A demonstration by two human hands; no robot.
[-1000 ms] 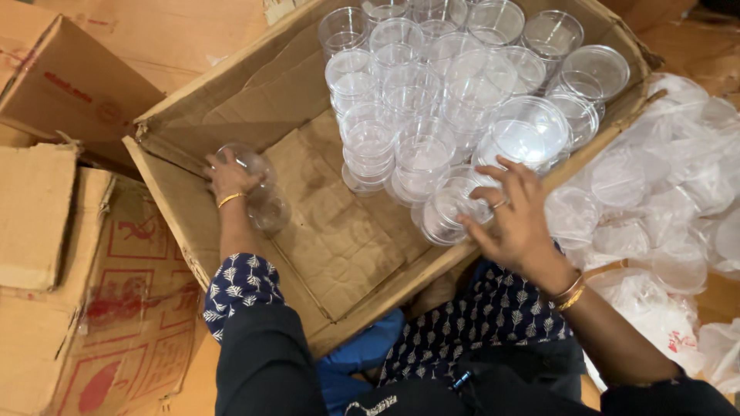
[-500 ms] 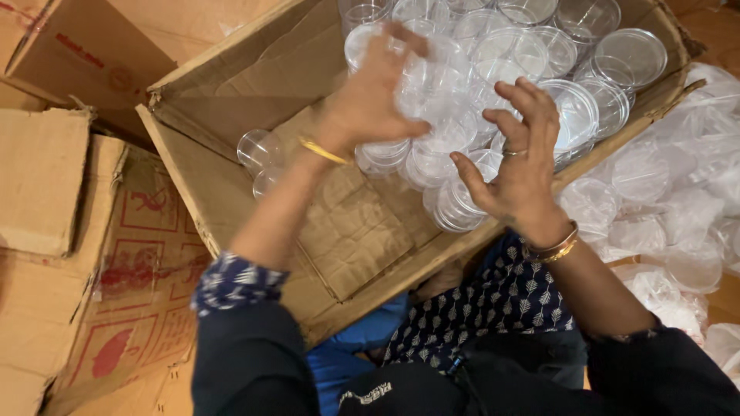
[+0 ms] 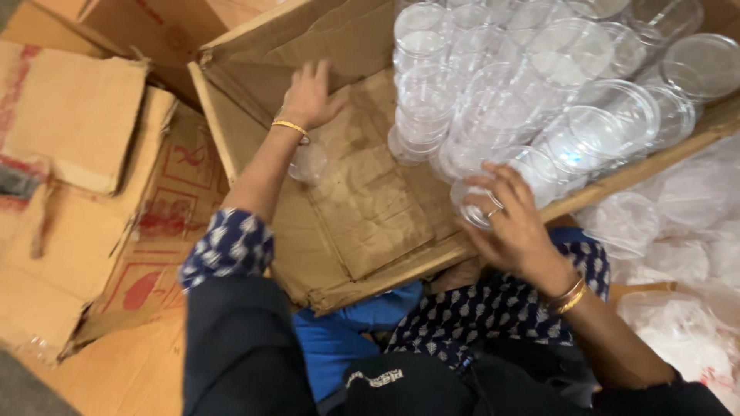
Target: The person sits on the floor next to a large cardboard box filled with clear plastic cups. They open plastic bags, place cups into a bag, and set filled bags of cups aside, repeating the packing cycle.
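Left hand: our left hand (image 3: pixel 310 96) lies flat, fingers spread, on the cardboard box (image 3: pixel 362 208) floor at ten o'clock, holding nothing.
Right hand: our right hand (image 3: pixel 512 223) at three o'clock curls loosely around a clear plastic cup (image 3: pixel 472 206).
Cup stacks: clear cup stacks (image 3: pixel 493 100) fill the box at one o'clock.
Lone cup: a single cup (image 3: pixel 308 163) lies beside our left wrist.

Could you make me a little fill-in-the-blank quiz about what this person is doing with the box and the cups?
1. The clear cups stand in stacks inside a ____ box.
2. The right hand rests on a clear ____ at the box's near edge.
3. The left hand lies flat with its fingers ____, and holds nothing.
4. On the left wrist sits a ____-coloured bangle.

Missing words: cardboard; cup; spread; gold
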